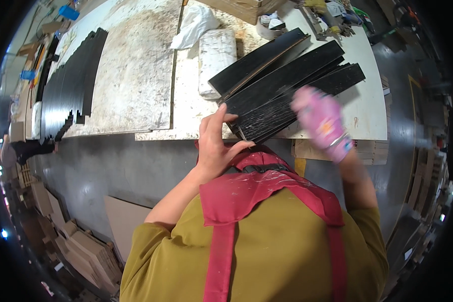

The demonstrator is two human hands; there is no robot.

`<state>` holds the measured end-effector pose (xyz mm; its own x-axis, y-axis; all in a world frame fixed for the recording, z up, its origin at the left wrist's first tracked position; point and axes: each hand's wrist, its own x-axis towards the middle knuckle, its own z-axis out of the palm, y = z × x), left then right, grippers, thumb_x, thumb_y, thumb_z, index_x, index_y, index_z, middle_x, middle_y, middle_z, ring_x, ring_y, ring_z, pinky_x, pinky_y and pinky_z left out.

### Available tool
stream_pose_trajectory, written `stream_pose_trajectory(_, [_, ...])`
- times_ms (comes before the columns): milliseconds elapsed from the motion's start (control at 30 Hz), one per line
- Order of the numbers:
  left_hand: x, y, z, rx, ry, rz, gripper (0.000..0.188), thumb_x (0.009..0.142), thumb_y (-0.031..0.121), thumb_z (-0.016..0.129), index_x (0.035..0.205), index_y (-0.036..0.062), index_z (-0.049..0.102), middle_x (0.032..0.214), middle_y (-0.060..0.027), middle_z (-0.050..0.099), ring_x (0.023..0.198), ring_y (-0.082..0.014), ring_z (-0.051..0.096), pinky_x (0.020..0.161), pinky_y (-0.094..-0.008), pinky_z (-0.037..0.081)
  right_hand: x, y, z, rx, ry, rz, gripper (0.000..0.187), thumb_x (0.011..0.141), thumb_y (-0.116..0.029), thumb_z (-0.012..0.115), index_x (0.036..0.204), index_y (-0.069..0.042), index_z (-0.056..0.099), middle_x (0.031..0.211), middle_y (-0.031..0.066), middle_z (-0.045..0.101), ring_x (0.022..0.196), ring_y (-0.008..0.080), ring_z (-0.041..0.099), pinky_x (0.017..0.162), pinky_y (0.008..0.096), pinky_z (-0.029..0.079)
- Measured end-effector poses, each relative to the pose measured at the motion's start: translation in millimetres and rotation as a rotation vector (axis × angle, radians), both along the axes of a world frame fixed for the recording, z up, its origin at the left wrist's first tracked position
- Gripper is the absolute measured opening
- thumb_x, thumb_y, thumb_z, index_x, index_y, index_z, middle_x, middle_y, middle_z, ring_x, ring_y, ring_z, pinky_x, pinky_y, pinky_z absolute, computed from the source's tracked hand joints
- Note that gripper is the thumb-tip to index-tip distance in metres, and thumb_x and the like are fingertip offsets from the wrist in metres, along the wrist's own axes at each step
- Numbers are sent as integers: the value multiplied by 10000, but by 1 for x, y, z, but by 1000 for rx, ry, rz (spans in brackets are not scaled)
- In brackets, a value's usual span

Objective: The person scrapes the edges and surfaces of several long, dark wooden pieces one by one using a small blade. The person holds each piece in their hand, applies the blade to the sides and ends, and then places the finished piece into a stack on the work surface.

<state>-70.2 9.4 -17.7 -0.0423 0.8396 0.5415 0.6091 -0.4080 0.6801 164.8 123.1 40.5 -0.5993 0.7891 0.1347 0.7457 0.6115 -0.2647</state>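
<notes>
Several long black boards (287,75) lie fanned out at a slant on the white table in front of me. The nearest black board (272,117) has pale scratches or dust along its top. My left hand (216,143), bare, grips this board's near left end, thumb along the front and fingers at the end. Over its right part is my right hand (323,121), in a pink glove with an orange mark. Motion smears the gloved fingers, and anything under them is hidden.
A row of black strips (73,85) lies at the left beside a stained pale panel (136,65). Behind the boards are a white-wrapped block (217,58), crumpled white plastic (194,25), a round tub (270,27) and a cardboard box (246,9). Cardboard stacks (88,254) stand at lower left.
</notes>
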Motion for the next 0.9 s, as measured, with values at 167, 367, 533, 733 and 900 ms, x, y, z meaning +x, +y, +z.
stream_pose_trajectory(167, [2,1,-2,-12,-18,-20,974,608,227,865,1397,-3,342,1053,-125,626,950,-291,543,853,-395,427,-12,-15,-3,50,189,271,42,784,-145,557,763,-108,552,704,107,604,615,312,619,535,429,495])
stream_pose_trajectory(367, [3,1,15,-63,120,-27,814,628,145,833,1322,5,431,1028,-124,609,922,-309,540,854,-408,409,134,98,-10,84,5,-560,162,868,-169,542,723,-98,521,658,123,585,571,303,591,520,406,471])
stream_pose_trajectory(533, [3,0,18,-155,192,-29,784,643,162,818,1307,2,434,1008,-150,543,912,-328,497,845,-421,396,101,71,-2,192,-24,-88,111,831,-182,539,866,-109,615,782,88,628,749,252,639,636,353,515])
stream_pose_trajectory(733, [2,5,51,-273,423,-114,741,700,249,787,1323,45,440,1104,-154,514,970,-329,494,882,-433,383,174,101,-4,105,-20,-573,136,873,-225,573,850,-97,611,755,150,635,678,319,621,650,407,499])
stream_pose_trajectory(900, [39,40,90,-313,596,-226,748,723,302,771,1345,57,435,1159,-196,502,1049,-365,518,891,-427,442,180,83,6,-54,386,-627,185,861,-230,616,853,-48,588,709,131,600,662,276,586,634,374,461])
